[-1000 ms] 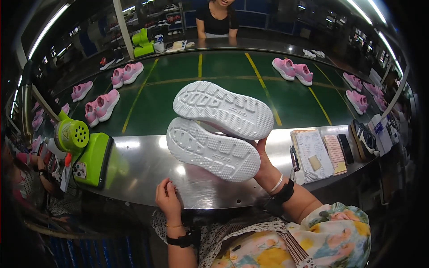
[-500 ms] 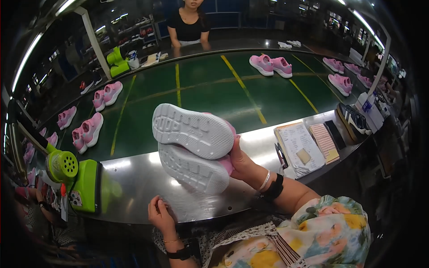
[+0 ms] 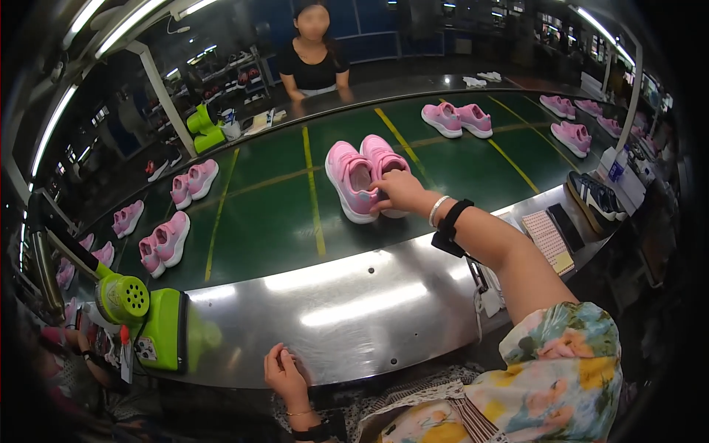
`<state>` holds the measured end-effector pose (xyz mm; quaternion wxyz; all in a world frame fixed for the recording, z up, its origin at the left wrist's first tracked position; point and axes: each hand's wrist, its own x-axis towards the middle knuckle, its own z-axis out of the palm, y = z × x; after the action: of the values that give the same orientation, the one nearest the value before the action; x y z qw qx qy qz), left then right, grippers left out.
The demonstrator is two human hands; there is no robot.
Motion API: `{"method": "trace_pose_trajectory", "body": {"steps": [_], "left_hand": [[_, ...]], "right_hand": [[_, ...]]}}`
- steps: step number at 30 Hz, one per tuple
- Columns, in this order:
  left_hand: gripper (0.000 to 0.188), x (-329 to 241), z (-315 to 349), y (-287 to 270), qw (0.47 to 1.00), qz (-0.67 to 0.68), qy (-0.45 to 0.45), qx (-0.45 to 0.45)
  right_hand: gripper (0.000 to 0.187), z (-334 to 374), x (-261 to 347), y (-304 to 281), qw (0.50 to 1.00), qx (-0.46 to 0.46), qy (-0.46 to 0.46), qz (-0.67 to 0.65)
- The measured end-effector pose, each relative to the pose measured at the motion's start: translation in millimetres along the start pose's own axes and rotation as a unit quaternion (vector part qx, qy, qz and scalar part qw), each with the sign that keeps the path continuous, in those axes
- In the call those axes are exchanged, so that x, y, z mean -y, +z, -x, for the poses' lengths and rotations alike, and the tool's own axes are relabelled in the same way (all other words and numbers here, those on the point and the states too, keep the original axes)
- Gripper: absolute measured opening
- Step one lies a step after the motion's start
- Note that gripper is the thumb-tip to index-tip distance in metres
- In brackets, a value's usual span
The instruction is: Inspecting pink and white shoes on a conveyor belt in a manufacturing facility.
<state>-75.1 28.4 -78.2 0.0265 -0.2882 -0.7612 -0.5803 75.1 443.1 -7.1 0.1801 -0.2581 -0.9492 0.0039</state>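
Note:
A pair of pink sneakers (image 3: 346,176) with white soles is upright over the green conveyor belt, toes pointing away from me. My right hand (image 3: 401,192) grips both by their heels, fingers at the collars and the thumb low behind. Whether the soles touch the belt I cannot tell. Down at the near edge of the metal counter (image 3: 295,295), my left hand (image 3: 286,373) rests with loosely bent fingers, apart from one another, and holds nothing.
More pink sneakers stand on the conveyor belt (image 3: 269,214) at left and right. A green machine (image 3: 162,332) is on the counter's left. Papers (image 3: 548,240) and a dark striped shoe (image 3: 591,203) lie at right. A person (image 3: 316,66) sits across the belt.
My right hand has carried the sneakers forward from above the counter to the belt and turned them from soles facing me to soles down. My left hand stays by the counter edge.

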Motion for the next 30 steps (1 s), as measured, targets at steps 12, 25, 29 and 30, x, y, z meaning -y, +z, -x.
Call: {"method": "trace_pose_trajectory", "body": {"steps": [12, 25, 29, 30], "left_hand": [[0.014, 2.0, -1.7, 1.8, 0.999, -0.029, 0.024, 0.001], [0.015, -4.6, -2.5, -3.6, 0.999, -0.046, 0.022, 0.006], [0.015, -2.4, -3.9, -3.9, 0.999, -0.044, 0.017, -0.004], [0.015, -1.6, -4.9, -3.5, 0.998, -0.053, 0.021, -0.009]], "right_hand": [[0.067, -4.9, -27.0, 41.0, 0.977, 0.044, 0.208, -0.012], [0.048, 30.9, 121.7, 75.9, 0.946, -0.063, 0.033, -0.317], [0.047, 26.6, 187.5, 62.7, 0.855, -0.03, 0.08, -0.512], [0.044, 26.3, 201.2, 57.8, 0.835, -0.033, 0.091, -0.541]]}}
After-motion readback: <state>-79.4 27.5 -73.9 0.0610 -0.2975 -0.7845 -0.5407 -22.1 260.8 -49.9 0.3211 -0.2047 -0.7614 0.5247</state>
